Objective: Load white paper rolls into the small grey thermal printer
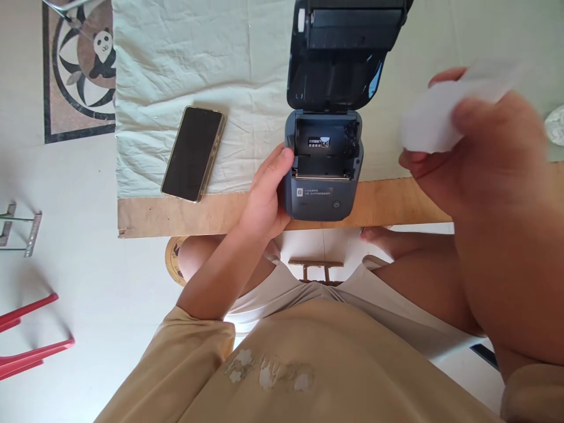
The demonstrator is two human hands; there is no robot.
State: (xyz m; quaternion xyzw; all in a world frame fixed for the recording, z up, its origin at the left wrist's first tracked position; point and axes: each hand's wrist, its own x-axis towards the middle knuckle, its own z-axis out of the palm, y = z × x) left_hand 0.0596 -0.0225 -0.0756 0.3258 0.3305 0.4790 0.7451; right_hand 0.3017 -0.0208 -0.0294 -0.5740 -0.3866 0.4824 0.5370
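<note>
A dark blue-grey label printer sits at the table's front edge with its black lid swung up and back. Its inner bay lies exposed, and a small printed sticker shows inside with no roll in it. My left hand grips the printer's left side, thumb on the upper rim. Off to the right and above the table, my right hand holds a roll of white paper between thumb and fingers. A strip of that paper trails toward the upper right. Motion blurs this hand and the roll.
A smartphone with a dark screen lies left of the printer on the pale green cloth. Bare wood shows along the table's front. A crumpled whitish object sits at the far right. Red legs stand on the floor at left.
</note>
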